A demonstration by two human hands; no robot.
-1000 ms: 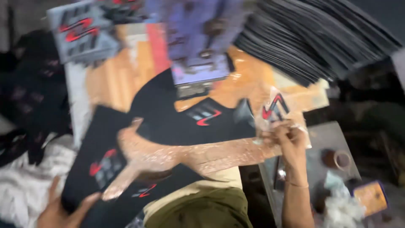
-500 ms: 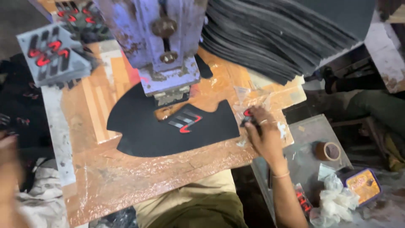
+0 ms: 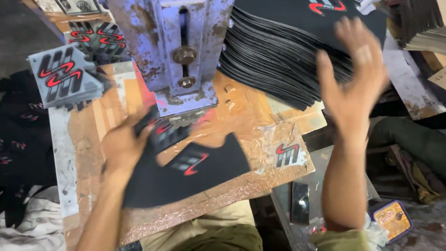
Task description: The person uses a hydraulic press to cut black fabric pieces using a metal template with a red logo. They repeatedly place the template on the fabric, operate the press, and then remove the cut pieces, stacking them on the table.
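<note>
A black shaped fabric piece with a red and grey logo lies on the worn wooden bench, in front of a blue-painted press. My left hand grips the piece's left upper edge, right below the press head; the hand and the cloth are blurred. My right hand is raised in the air with its fingers spread and holds nothing. It hovers in front of a tall stack of black pieces. One loose logo sticker lies on the bench's right part.
Piles of red and grey logo stickers sit at the bench's left rear. Black pieces lie heaped to the left. A dark phone and a small printed tin rest on a lower metal stand on the right.
My left hand has come in from the left and taken hold of the black piece under the press. My right hand has lifted off the bench's right edge toward the stack.
</note>
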